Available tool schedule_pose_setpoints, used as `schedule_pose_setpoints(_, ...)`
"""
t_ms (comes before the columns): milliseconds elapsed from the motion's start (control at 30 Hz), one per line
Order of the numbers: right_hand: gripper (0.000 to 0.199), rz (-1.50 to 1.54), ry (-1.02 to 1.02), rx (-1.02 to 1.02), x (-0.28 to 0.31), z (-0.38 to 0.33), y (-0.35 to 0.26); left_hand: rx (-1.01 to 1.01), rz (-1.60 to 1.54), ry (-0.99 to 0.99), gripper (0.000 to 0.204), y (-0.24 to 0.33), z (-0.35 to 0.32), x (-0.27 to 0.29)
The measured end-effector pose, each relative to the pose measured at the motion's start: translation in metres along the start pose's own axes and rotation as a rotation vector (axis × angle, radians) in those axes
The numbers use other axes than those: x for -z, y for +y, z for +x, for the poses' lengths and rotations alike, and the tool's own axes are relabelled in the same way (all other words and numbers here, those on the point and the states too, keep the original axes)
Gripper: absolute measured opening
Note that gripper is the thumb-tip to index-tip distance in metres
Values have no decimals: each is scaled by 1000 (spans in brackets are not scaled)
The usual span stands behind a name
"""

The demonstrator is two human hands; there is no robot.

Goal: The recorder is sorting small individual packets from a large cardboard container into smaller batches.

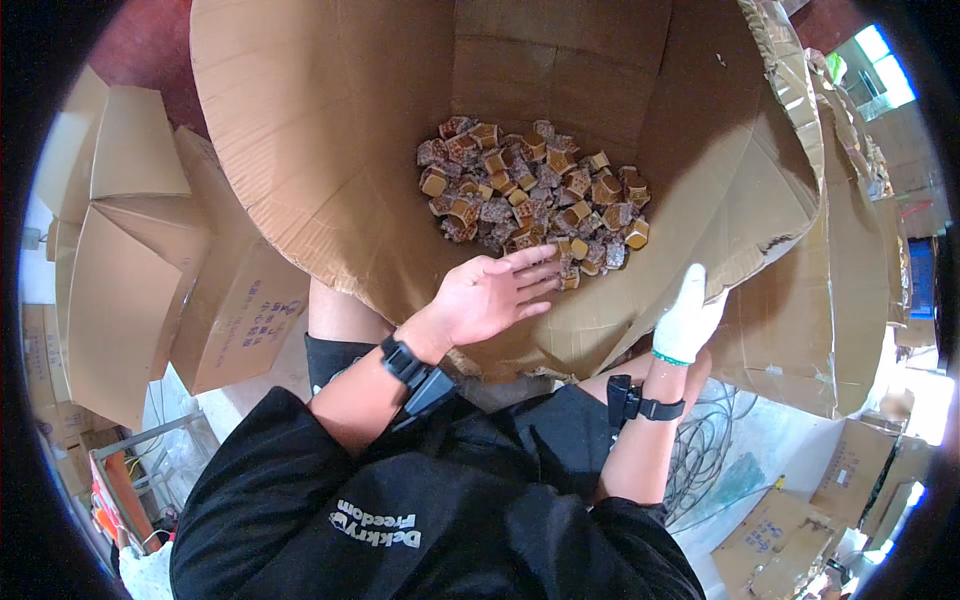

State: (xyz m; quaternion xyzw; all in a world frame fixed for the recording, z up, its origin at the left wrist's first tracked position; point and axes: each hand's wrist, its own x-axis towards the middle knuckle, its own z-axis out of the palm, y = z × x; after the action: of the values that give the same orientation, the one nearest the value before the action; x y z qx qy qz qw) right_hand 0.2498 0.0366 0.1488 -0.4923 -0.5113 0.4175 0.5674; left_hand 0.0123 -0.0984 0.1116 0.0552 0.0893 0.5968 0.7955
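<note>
Left hand (492,297): spread, above blocks (577,182). Right hand (686,322): on box rim (768,247), grip unclear; leaning could buckle it.

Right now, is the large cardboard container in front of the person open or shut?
Open: the container is uncovered, and a heap of small pieces shows inside.
</note>
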Motion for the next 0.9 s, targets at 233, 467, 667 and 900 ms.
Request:
schedule_pose_setpoints(233, 50, 47, 9, -16, 6, 3, -4, 36, 1293, -524, 78, 31, -64, -169)
schedule_pose_setpoints(467, 50, 81, 51, -24, 25, 12, -6, -54, 1046, -894, 64, 23, -33, -197)
schedule_pose_setpoints(667, 50, 70, 23, 19, 9, 5, -2, -14, 983, -811, 65, 9, -30, -201)
schedule_pose_setpoints(900, 45, 125, 9, -51, 15, 3, 0, 52, 860, -731, 65, -17, -33, -206)
